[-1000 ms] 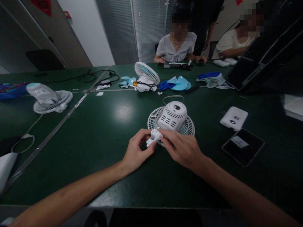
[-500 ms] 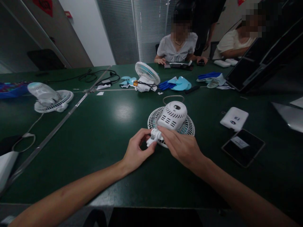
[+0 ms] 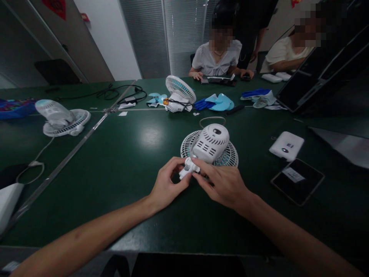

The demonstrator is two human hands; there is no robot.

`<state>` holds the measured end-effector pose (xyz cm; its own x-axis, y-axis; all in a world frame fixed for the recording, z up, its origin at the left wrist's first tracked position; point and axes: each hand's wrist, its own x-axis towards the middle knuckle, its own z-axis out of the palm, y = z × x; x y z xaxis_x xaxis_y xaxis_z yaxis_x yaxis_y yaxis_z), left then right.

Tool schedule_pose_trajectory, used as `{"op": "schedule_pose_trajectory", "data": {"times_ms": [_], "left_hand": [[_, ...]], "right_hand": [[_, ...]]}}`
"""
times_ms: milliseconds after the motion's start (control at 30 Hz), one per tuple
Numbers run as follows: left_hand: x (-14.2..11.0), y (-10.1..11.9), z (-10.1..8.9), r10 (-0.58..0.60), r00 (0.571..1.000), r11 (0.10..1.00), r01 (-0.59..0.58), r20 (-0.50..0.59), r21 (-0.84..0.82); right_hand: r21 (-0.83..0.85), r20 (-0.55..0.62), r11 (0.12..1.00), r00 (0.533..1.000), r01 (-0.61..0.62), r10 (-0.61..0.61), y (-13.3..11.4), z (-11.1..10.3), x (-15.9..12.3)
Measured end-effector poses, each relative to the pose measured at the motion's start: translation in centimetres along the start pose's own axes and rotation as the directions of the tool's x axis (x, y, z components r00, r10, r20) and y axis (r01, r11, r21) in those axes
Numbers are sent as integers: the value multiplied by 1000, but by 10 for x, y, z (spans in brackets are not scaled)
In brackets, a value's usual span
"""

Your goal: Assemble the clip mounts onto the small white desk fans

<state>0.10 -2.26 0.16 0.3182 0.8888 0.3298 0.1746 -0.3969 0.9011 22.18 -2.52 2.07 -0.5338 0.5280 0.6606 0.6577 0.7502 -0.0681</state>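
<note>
A small white fan (image 3: 211,142) lies grille-down on the green table, its vented motor housing facing up. Pale blue blades show faintly through the grille. At its near left side is a white plastic clip (image 3: 188,166). My left hand (image 3: 168,180) pinches this clip between thumb and fingers. My right hand (image 3: 223,181) has its thumb and forefinger closed around the clip's right side, beside the housing. The fingertips partly hide where the clip meets the fan.
Another white fan (image 3: 62,119) lies at the left, and a third fan (image 3: 179,94) at the back. Blue blades (image 3: 221,102) lie nearby. To the right are a white power bank (image 3: 286,145) and a dark phone-like slab (image 3: 298,181). People sit across the green table (image 3: 121,161).
My right hand has shifted its fingers: thumb and forefinger are now spread further around the clip. My left hand keeps its hold, and the fan stays in place.
</note>
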Motion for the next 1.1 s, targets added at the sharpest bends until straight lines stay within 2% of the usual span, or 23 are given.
{"op": "schedule_pose_trajectory", "data": {"times_ms": [167, 267, 467, 667, 800, 1000, 1100], "left_hand": [[1, 1, 0, -1, 1000, 1000, 1, -10, 8], [0, 0, 0, 13, 1000, 1000, -13, -5, 16], [-1, 0, 0, 17, 1000, 999, -17, 6, 29], [0, 1, 0, 10, 1000, 999, -9, -8, 32], [-1, 1, 0, 20, 1000, 999, -20, 2, 44], [-1, 1, 0, 21, 1000, 999, -21, 1, 32], [-1, 0, 0, 17, 1000, 999, -17, 4, 38]], "right_hand": [[3, 21, 997, 997, 77, -77, 7, -7, -2], [4, 32, 999, 998, 52, -52, 10, -4, -1], [18, -30, 1000, 1000, -2, 3, 3, -4, 3], [43, 28, 992, 992, 121, -122, 11, -10, 1], [40, 48, 996, 996, 78, -80, 13, -5, 1], [19, -46, 999, 998, 42, -41, 8, -8, 1], [47, -8, 990, 991, 131, -131, 10, -15, 2]]}}
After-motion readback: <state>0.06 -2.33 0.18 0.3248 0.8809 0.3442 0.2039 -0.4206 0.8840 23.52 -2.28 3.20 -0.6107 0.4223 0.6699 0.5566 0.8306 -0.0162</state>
